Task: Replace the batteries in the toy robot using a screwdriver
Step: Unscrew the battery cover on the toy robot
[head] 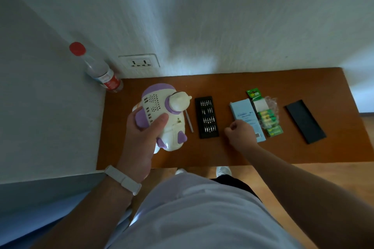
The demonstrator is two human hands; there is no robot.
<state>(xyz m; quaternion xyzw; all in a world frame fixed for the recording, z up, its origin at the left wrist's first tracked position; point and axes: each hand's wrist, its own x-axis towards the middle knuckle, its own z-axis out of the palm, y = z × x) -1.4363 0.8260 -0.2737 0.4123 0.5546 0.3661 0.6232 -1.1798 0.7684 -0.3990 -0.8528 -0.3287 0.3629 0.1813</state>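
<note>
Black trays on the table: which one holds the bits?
The left black tray, next to the toy robot; silver bits fill it. The right black tray looks blank.

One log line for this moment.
left hand: grips toy robot | right hand: curled beside bit tray | screwdriver: on table

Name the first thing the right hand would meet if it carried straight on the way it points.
Probably the tray of screwdriver bits, just left of the right hand along its forearm's line; its height above the table is unclear.
</note>
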